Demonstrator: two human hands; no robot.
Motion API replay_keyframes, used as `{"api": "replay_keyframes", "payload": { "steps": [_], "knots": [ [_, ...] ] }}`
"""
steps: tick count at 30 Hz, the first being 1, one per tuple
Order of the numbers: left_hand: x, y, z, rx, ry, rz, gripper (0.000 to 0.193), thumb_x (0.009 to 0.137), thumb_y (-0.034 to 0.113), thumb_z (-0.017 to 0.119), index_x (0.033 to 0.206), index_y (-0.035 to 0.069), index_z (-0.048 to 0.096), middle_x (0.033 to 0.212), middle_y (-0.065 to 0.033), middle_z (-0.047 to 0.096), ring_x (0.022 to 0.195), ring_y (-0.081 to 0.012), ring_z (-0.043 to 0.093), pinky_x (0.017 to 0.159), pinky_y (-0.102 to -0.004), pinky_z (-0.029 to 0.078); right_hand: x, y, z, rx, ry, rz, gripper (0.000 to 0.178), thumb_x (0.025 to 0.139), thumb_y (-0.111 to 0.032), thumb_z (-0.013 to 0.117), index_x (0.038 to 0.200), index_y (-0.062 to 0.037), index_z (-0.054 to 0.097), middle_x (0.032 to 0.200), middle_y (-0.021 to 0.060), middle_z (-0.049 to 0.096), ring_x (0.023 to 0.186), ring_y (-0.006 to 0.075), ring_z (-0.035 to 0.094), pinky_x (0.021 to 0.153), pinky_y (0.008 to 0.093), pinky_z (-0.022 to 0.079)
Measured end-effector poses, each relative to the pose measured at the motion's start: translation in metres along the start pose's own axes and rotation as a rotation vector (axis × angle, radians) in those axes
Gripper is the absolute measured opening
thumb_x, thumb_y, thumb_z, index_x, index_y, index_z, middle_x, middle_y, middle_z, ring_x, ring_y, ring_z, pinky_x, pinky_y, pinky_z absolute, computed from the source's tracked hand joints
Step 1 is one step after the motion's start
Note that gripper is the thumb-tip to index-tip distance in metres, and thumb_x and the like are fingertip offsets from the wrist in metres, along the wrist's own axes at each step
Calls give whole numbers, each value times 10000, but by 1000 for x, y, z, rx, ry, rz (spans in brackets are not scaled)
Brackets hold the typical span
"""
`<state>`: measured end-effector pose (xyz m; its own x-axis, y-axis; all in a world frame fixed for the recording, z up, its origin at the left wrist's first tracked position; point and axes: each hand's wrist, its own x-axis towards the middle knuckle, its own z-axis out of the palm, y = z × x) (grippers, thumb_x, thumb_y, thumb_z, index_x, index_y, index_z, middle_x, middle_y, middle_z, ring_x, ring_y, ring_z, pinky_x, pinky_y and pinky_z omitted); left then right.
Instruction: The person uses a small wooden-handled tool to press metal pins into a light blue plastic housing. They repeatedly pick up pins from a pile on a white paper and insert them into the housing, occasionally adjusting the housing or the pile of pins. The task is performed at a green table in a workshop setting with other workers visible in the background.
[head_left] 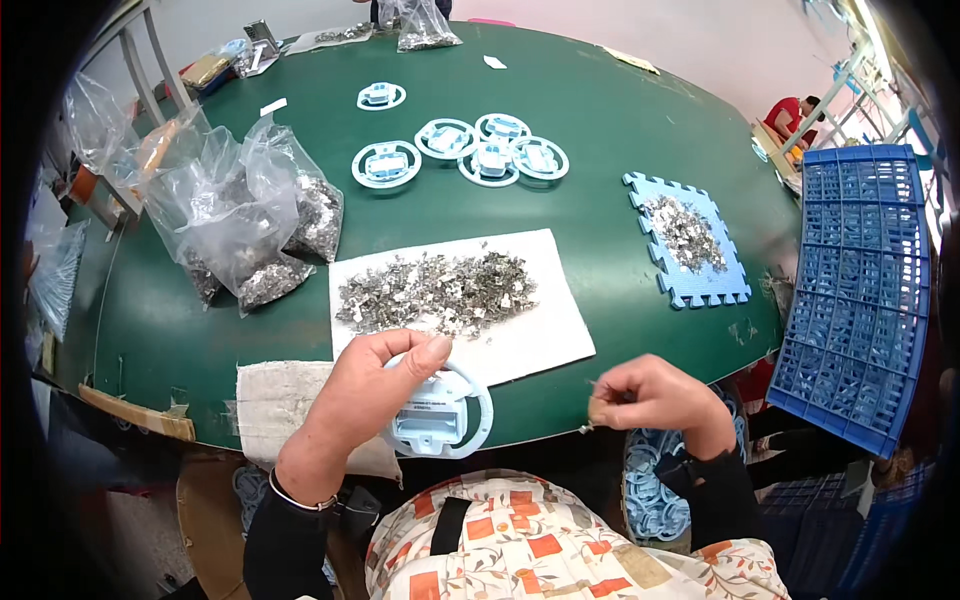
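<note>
My left hand (pixel 350 395) grips the upper rim of a light blue plastic toy steering wheel (pixel 435 425), thumb on top. The wheel hangs tilted over the near table edge, its boxy centre facing me. To the right, my right hand (pixel 650 400) is closed in a pinch beyond the table edge, apart from the wheel. A tiny metal piece (pixel 586 429) shows at its fingertips; its exact shape is too small to tell. Ahead of both hands, a heap of small metal clips (pixel 440 290) lies on a white sheet (pixel 560 310).
Several similar wheels (pixel 387 165) lie farther back on the green table (pixel 620 150). Clear bags of metal parts (pixel 270 280) stand left. A blue foam mat (pixel 725 285) bears more metal pieces. A blue crate (pixel 850 300) is at right; a box of blue wheels (pixel 655 490) sits below the edge.
</note>
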<state>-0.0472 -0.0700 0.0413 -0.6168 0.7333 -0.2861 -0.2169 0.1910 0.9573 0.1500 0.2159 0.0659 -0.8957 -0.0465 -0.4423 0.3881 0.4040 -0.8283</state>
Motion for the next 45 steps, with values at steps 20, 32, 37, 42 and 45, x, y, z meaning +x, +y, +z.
{"api": "replay_keyframes", "payload": {
  "steps": [20, 32, 37, 42, 45],
  "knots": [
    [-15, -32, -18, -374, 185, 61, 254, 1056, 306, 615, 1012, 60, 659, 860, -34, 697, 732, -84, 646, 675, -241, 525, -74, 105, 15, 11, 315, 282, 222, 889, -202, 746, 894, 20, 734, 707, 21, 656, 675, 82, 555, 636, 290, 471],
    [-24, -30, -16, -307, 258, 44, 248, 1083, 283, 584, 1062, 47, 655, 936, 31, 627, 843, -34, 553, 751, -203, 457, -58, 286, 61, -475, 865, 406, 257, 921, -142, 656, 1157, -51, 698, 1030, 250, 712, 950, 465, 675, 779, 509, 564],
    [-37, -32, -33, -453, 153, 42, 235, 1050, 216, 642, 1132, -4, 639, 950, 15, 669, 818, -32, 587, 753, -196, 493, -95, 182, 40, -630, 466, 499, 310, 771, -312, 823, 812, -15, 741, 797, 229, 699, 763, 410, 695, 703, 485, 555],
    [-37, -34, -28, -487, 72, -2, 248, 1049, 200, 637, 1190, -2, 610, 994, -13, 689, 845, -47, 627, 769, -214, 525, -72, 44, 2, 82, 477, 55, 57, 870, 19, 745, 887, 28, 692, 700, -46, 590, 664, 29, 480, 577, 234, 410],
    [-37, -39, -22, -516, 54, -21, 264, 1050, 182, 630, 1227, -12, 603, 1062, -39, 700, 903, -60, 654, 820, -223, 543, 8, -25, -9, -217, 519, -145, 80, 897, -50, 736, 937, 11, 704, 721, 27, 611, 643, 69, 494, 583, 257, 431]
  ]
}}
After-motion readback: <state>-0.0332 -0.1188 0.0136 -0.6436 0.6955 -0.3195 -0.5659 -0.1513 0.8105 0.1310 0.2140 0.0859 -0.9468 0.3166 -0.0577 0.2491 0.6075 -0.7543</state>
